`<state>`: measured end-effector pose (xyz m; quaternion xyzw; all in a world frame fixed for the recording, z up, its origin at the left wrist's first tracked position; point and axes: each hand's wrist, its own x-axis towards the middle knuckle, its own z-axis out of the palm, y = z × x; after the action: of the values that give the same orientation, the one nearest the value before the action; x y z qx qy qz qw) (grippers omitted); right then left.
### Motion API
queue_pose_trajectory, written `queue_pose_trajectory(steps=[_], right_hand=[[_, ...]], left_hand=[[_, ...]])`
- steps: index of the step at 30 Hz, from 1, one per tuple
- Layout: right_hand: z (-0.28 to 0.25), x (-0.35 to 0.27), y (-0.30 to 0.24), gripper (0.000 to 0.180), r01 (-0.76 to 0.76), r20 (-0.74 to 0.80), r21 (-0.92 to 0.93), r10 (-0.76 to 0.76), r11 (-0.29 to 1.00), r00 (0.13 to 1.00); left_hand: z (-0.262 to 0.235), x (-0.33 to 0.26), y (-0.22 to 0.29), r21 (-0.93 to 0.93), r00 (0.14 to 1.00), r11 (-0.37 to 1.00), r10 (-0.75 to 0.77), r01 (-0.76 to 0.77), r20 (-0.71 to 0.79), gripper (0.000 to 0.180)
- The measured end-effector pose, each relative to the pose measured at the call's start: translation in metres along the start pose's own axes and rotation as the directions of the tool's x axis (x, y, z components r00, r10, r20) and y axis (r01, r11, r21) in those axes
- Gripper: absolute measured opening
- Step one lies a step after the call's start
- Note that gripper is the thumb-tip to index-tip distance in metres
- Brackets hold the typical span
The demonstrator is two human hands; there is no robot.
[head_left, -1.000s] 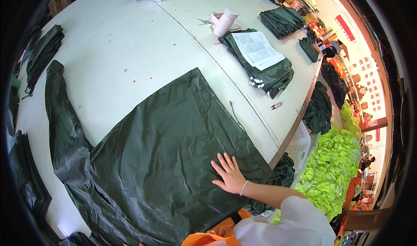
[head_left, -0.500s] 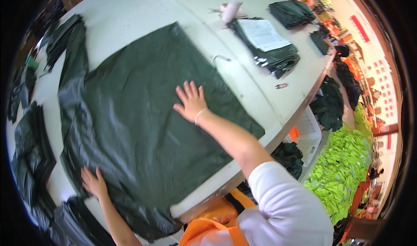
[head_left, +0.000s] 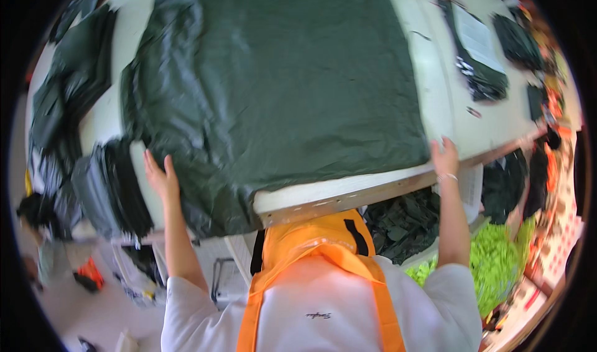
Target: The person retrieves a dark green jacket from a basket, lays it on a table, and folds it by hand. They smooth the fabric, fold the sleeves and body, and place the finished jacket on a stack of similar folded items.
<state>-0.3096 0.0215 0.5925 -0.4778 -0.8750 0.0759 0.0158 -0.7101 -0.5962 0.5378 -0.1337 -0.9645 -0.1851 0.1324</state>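
A large dark green garment of shiny coated fabric lies spread over the white table, smooth in the middle and wrinkled along its left side. Its lower left part hangs past the table's front edge. My left hand is at the garment's lower left edge, fingers stretched and thumb apart, holding nothing. At the lower right corner of the garment is my right hand, a white band on its wrist. Its fingers are spread, with the palm side by the cloth edge; I cannot tell whether it touches the cloth.
Folded dark green pieces are stacked at the left. On the right of the table lie a dark bundle with a paper sheet and a small red-handled tool. Bright yellow-green cloth is heaped below right.
My right hand has left the garment's middle for its lower right corner. My left hand remains near the lower left edge. The view has turned, bringing the table's front edge straight before me.
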Motion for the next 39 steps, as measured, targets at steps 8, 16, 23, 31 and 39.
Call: queue_pose_trajectory(steps=[8,16,23,31,39], right_hand=[[0.005,-0.027,0.034,0.023,-0.635,0.617,0.488,0.278,0.599,0.737],[-0.022,0.016,0.060,0.015,-0.384,0.473,0.788,-0.075,0.481,0.878],[0.021,-0.049,0.074,0.032,0.210,0.020,0.266,-0.223,0.941,0.975],[-0.014,-0.119,-0.011,0.078,0.683,0.305,0.042,-0.660,0.729,0.686],[-0.034,-0.067,0.083,0.019,0.550,0.279,0.366,-0.652,0.751,0.705]], left_hand=[[-0.054,-0.154,0.030,0.098,0.884,0.880,-0.468,0.465,0.012,0.035],[-0.063,-0.150,0.006,-0.681,0.558,0.225,-0.767,0.697,0.317,0.019],[-0.036,-0.242,0.011,-0.571,0.404,0.422,-0.899,0.704,-0.166,0.031],[-0.024,-0.258,0.043,-0.621,0.310,-0.009,-0.860,0.784,0.405,0.069],[-0.137,-0.254,0.032,-0.514,0.247,-0.340,-0.590,0.787,0.769,0.046]])
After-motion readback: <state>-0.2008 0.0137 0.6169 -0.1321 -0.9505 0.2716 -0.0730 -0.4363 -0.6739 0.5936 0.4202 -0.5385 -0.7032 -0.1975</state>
